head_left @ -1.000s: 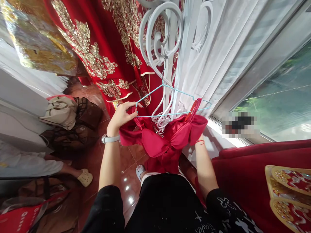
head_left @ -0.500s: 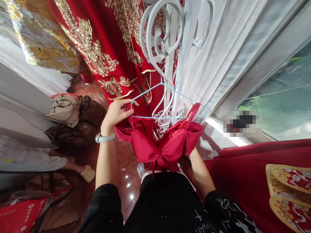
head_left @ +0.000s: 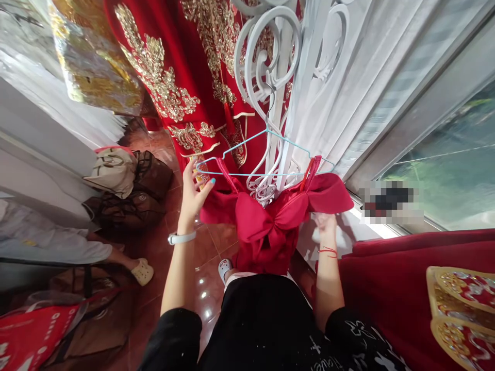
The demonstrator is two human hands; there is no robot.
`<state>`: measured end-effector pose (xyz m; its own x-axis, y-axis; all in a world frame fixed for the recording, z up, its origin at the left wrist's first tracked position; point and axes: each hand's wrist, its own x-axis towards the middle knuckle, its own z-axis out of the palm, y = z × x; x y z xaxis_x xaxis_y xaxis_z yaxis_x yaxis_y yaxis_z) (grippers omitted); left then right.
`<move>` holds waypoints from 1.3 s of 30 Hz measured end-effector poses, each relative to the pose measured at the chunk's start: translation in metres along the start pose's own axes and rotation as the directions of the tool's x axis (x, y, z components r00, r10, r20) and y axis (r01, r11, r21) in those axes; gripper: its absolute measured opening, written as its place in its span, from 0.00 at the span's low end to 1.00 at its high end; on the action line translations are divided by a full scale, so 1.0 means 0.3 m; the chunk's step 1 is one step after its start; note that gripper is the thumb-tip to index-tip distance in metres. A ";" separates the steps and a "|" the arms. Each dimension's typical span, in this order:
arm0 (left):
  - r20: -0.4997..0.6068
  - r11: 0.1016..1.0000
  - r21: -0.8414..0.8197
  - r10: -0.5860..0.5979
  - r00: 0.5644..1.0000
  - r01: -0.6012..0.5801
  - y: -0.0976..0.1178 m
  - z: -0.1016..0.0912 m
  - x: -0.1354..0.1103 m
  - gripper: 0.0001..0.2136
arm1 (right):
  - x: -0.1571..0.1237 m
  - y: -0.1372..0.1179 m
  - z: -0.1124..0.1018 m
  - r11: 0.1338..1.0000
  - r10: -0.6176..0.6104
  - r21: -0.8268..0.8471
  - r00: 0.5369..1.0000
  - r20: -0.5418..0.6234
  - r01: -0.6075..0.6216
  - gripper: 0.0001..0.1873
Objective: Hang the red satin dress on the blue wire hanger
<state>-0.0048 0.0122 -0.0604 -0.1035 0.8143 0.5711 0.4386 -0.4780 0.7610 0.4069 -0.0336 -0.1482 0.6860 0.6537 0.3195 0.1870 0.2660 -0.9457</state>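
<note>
A red dress [head_left: 263, 221] with a bow-like front hangs by both straps from a thin light-blue hanger [head_left: 288, 139]. The hanger's hook is on a white scrolled metal stand [head_left: 251, 67]. My left hand [head_left: 193, 188], with a pale watch band on its wrist, is beside the hanger's left end. Its thumb and fingers are apart, and nothing shows in its grasp. Under the dress's right ruffle is my right hand [head_left: 325, 224], with a red string at the wrist. The ruffle hides most of its fingers, so its grip is not visible.
Red garments with gold embroidery [head_left: 166, 82] hang behind the stand. Brown bags [head_left: 149, 175] lie on the tiled floor at left, near another person's clog [head_left: 143, 271]. At right are a window [head_left: 444, 159] and dark red cloth [head_left: 386, 278].
My left hand has let go of the left strap and opened beside it. My right hand has come into view below the right ruffle. The dress now hangs wider, both straps on the hanger.
</note>
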 end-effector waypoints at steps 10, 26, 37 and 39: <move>-0.113 0.956 -0.209 -0.231 0.966 0.204 -0.119 0.106 -0.113 0.41 | -0.096 -0.359 0.339 0.917 -0.386 0.248 0.856 0.345 0.313 0.08; -0.281 0.932 -0.205 -0.348 0.894 0.298 0.028 0.056 -0.079 0.23 | -0.233 -0.418 0.674 0.914 -0.208 -0.038 0.546 0.811 0.404 0.07; -0.223 0.957 -0.136 -0.283 0.933 0.258 0.042 0.047 -0.084 0.23 | -0.270 -0.425 0.669 0.886 -0.211 -0.120 0.619 0.757 0.448 0.10; -0.233 0.957 -0.148 -0.280 0.931 0.251 0.037 0.043 -0.087 0.23 | -0.273 -0.419 0.669 0.878 -0.230 -0.112 0.615 0.754 0.465 0.09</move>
<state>0.0142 -0.0103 -0.0709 -0.4277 0.8154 0.3901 0.2612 -0.3017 0.9169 0.1863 0.0216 -0.0435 -0.1511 0.8754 0.4592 0.5618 0.4583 -0.6887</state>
